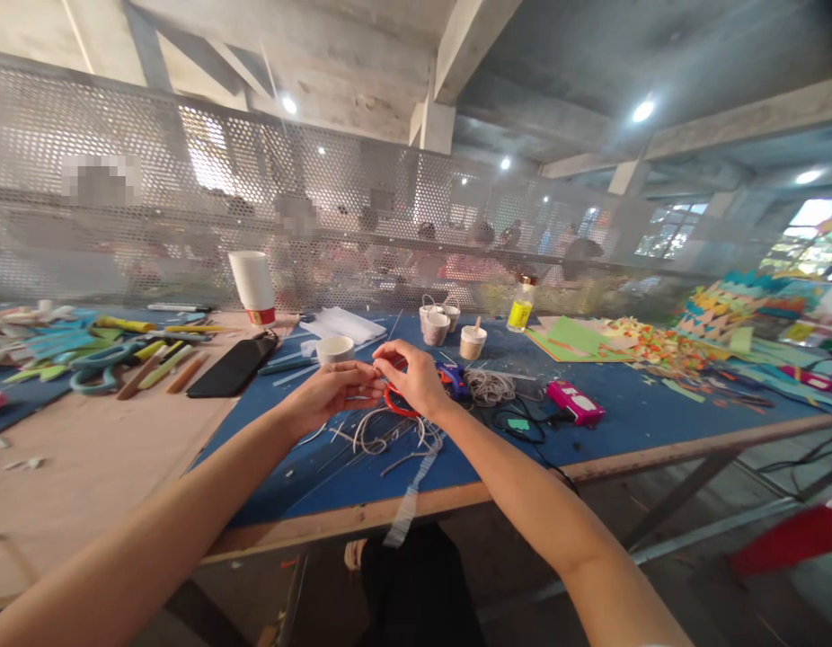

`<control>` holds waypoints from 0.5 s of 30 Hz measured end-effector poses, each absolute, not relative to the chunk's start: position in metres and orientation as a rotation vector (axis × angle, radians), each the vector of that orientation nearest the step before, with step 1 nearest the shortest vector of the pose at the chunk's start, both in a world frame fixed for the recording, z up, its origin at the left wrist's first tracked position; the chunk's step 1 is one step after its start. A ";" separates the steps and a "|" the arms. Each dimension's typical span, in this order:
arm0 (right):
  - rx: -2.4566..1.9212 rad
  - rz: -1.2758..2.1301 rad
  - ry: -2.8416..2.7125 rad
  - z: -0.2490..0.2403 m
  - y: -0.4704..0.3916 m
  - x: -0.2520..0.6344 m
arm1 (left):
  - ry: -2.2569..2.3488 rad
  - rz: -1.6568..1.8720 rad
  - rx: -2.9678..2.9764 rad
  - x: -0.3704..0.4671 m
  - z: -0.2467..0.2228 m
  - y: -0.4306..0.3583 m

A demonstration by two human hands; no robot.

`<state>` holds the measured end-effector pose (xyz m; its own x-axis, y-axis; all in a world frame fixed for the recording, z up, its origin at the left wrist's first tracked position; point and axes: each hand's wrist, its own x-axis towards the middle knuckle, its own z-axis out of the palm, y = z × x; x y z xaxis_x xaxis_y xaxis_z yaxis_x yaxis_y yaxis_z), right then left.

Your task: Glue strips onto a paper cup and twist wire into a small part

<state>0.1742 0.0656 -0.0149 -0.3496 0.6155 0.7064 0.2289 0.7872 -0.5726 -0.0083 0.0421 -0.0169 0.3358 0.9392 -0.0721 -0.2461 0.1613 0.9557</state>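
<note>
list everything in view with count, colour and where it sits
table: one, blue top, across the middle
perforated screen: one, grey, behind table
people: several, blurred, behind screen
ceiling lights: several, white, above
tall cup or stack: one, white with red base, back left
wide cup: one, white, centre
small cups: at least four, whitish, back centre
bottle: one, clear and yellow, back right
phone: one, black, left
scissors: one pair, blue-green, left
cords: several, whitish-grey, centre
magenta device: one, magenta, right
papers: several, green and orange, right
left hand: one, bare, centre
right hand: one, bare, centre
</note>
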 end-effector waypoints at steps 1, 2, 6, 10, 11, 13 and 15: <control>-0.649 0.427 -1.936 -0.015 0.065 0.174 | 0.828 1.003 1.060 -0.008 -0.017 0.042; -0.663 0.389 -1.944 -0.015 0.064 0.174 | 0.827 1.004 1.057 -0.008 -0.017 0.042; -0.710 0.198 -2.008 -0.014 0.060 0.175 | 0.823 0.996 1.049 -0.008 -0.017 0.042; -0.680 0.001 -2.103 -0.012 0.058 0.180 | 0.801 0.958 1.059 -0.008 -0.014 0.041; -0.677 -0.051 -2.123 -0.011 0.058 0.182 | 0.800 0.946 1.061 -0.008 -0.014 0.040; -0.682 -0.158 -2.158 -0.011 0.059 0.185 | 0.803 0.920 1.064 -0.007 -0.012 0.038; -0.690 -0.261 -2.190 -0.010 0.060 0.188 | 0.796 0.896 1.071 -0.007 -0.010 0.036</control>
<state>0.1875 0.0599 -0.0100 -0.5251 0.3904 0.7562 0.5569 0.8295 -0.0415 -0.0072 0.0364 -0.0103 0.4237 0.8991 -0.1101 -0.2146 0.2177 0.9521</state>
